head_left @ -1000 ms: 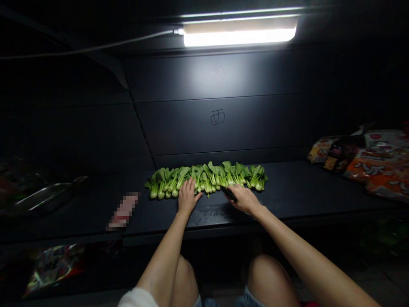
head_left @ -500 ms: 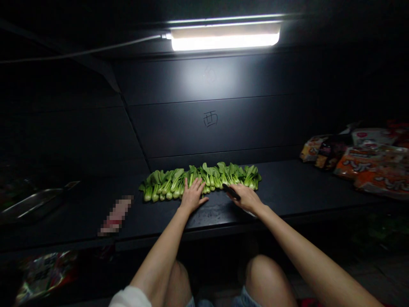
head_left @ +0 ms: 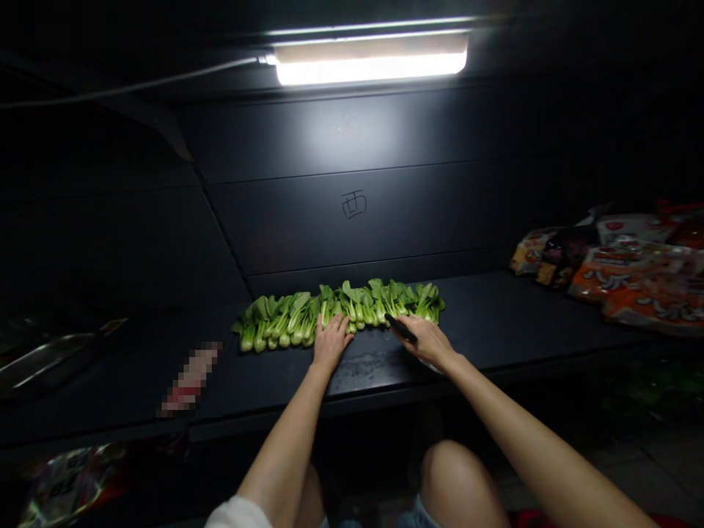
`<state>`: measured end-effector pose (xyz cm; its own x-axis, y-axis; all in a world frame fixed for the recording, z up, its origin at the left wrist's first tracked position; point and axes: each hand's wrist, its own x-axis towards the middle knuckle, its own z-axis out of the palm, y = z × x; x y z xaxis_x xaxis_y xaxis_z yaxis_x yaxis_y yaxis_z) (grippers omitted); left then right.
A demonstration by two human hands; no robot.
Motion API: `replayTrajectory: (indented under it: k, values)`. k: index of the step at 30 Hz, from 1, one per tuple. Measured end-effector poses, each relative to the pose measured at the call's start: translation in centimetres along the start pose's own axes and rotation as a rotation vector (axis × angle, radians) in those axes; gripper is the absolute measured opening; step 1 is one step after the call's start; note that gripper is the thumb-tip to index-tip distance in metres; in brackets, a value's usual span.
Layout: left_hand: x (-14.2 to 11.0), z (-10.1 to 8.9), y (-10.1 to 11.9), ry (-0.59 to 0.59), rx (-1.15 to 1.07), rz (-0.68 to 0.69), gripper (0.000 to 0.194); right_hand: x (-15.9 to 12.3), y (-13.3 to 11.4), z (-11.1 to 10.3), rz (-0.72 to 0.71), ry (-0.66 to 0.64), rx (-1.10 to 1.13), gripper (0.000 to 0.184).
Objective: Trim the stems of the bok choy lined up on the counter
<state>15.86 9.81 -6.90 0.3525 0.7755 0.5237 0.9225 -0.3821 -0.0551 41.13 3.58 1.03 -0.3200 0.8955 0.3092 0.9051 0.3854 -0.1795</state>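
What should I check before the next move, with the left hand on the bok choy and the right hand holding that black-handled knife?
Left hand on the bok choy: ok, fingers resting on the row.
Right hand on the black-handled knife: ok, closed round it.
Knife blade: cannot tell, hidden by the hand.
Bok choy row: ok, heads lying side by side on the dark counter.
Steel tray: cannot tell what it holds, too dark.

Counted: left hand (head_left: 331, 341) 1, right hand (head_left: 426, 341) 1, near | kitchen knife (head_left: 401, 328) 1, near | bok choy heads (head_left: 335, 315) over a dozen, overlapping, far | steel tray (head_left: 47, 361) 1, left | snack packets (head_left: 632, 275) at least 5, right | tube light (head_left: 369, 70) 1, far
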Motion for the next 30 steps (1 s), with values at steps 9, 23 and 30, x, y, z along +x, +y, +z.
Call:
replayTrajectory:
  k: [9, 23, 30]
  values:
    - [-0.1, -0.1, 0.1, 0.007, -0.010, 0.005, 0.042, 0.0, 0.6, 0.0, 0.027, 0.037, 0.001, 0.030]
    - [0.0, -0.2, 0.1, 0.017, -0.028, -0.006, 0.043, -0.7, 2.7, -0.1, 0.039, 0.068, -0.033, 0.029]
    - [-0.1, 0.2, -0.1, 0.029, -0.027, -0.004, 0.045, -0.9, 2.6, -0.5, 0.034, 0.049, -0.030, 0.032]
